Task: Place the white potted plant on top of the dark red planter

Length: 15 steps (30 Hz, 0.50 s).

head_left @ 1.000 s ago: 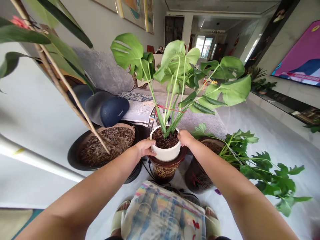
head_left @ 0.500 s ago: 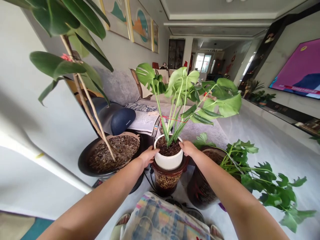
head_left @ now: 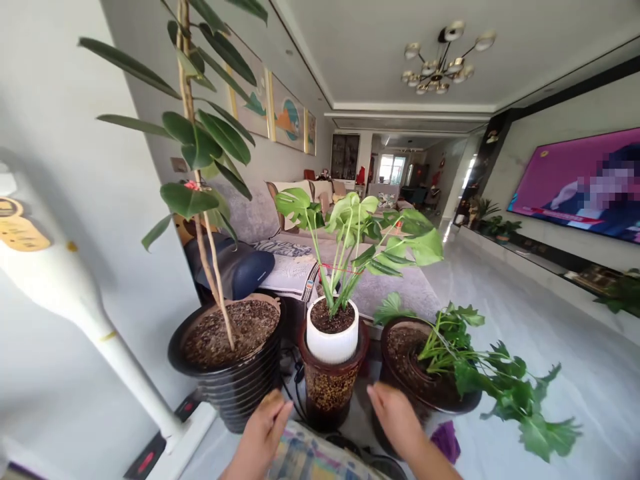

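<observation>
A monstera (head_left: 345, 247) with a red string round its stems grows in a white ribbed pot (head_left: 334, 343). That pot rests in the top of a brown speckled planter (head_left: 327, 390). My left hand (head_left: 265, 427) is below and left of the planter, fingers curled together, holding nothing visible. On the other side, my right hand (head_left: 397, 417) is also closed with nothing visible in it, near the dark pot (head_left: 430, 393) of a leafy plant (head_left: 505, 373). Neither hand touches the white pot.
At left, a tall rubber plant (head_left: 200, 147) grows in a black ribbed pot (head_left: 240, 390) beside a white stick vacuum (head_left: 135, 380). A grey sofa (head_left: 400, 290) stands behind the pots. Cables lie between pots, and a purple cloth (head_left: 447, 440) lies at right.
Both hands have let go of the white pot's rim and drawn back toward me, closing. The pot stays in the brown planter. My view has tilted up, showing the ceiling lamp.
</observation>
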Available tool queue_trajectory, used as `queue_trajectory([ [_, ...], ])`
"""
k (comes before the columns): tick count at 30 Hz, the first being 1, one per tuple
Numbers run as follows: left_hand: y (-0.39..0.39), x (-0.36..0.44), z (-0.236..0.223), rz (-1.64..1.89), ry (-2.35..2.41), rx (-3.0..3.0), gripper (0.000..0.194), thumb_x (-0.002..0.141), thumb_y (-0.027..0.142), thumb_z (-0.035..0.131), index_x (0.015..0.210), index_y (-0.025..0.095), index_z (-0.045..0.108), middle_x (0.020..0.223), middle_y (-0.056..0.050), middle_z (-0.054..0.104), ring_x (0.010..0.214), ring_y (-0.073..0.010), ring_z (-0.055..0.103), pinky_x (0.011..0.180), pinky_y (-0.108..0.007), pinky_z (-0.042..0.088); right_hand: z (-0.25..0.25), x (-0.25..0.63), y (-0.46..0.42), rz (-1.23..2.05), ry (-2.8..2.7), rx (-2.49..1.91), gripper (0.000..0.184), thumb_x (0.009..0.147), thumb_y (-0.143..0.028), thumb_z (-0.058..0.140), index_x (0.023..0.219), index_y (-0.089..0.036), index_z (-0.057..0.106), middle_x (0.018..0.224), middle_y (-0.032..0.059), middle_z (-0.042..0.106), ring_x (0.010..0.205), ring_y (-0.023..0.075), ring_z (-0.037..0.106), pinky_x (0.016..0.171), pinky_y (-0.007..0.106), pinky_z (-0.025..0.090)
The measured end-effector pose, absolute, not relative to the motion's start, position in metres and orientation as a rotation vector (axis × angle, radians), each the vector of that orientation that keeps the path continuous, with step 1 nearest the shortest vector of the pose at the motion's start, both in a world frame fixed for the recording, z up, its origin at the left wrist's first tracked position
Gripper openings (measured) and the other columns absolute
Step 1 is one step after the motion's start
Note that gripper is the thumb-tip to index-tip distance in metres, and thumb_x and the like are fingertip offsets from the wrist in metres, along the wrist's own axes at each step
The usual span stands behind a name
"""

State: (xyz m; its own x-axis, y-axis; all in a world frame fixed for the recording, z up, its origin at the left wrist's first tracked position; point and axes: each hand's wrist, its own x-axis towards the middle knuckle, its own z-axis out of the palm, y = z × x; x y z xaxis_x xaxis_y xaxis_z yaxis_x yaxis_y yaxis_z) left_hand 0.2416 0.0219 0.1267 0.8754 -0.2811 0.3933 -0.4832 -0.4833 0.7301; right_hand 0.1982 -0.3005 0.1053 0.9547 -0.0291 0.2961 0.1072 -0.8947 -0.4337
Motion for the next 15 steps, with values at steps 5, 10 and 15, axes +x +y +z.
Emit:
queue_trajectory([
  [5, 0.056, 0.155, 0.093, 0.409, -0.671, 2.197, 0.015, 0.098, 0.018, 0.044, 0.100, 0.024, 0.058, 0.095, -0.006, 0.062, 0.089, -0.0226, 0.064, 0.078, -0.036, 0.058, 0.064, 0.091, -0.277, -0.477, 0.264, -2.044, 0.065, 0.088, -0.085, 0.038, 0.062, -0.027, 0.050, 0.053, 0.0025, 0.057, 0.049, 0.0202, 0.056, 0.053, 0.032, 0.041],
  [10, 0.076, 0.098, 0.073, 0.404, -0.711, 2.434, 0.050, 0.093, 0.010, 0.047, 0.143, 0.014, 0.044, 0.142, -0.022, 0.049, 0.139, -0.0358, 0.047, 0.113, -0.059, 0.047, 0.057, 0.051, -0.310, -0.301, 0.600, -1.868, 0.040, 0.095, -0.062, 0.037, 0.086, -0.026, 0.052, 0.062, -0.0019, 0.057, 0.056, 0.0188, 0.060, 0.059, 0.031, 0.051],
  [15, 0.089, 0.074, 0.057, 0.407, -0.742, 2.469, 0.056, 0.094, 0.012, 0.054, 0.148, 0.017, 0.040, 0.143, -0.021, 0.050, 0.141, -0.0357, 0.047, 0.116, -0.057, 0.047, 0.025, 0.046, -0.340, -0.255, 0.857, -1.812, 0.031, 0.096, -0.044, 0.042, 0.112, -0.021, 0.053, 0.096, 0.0073, 0.069, 0.083, 0.0208, 0.072, 0.070, 0.030, 0.058],
])
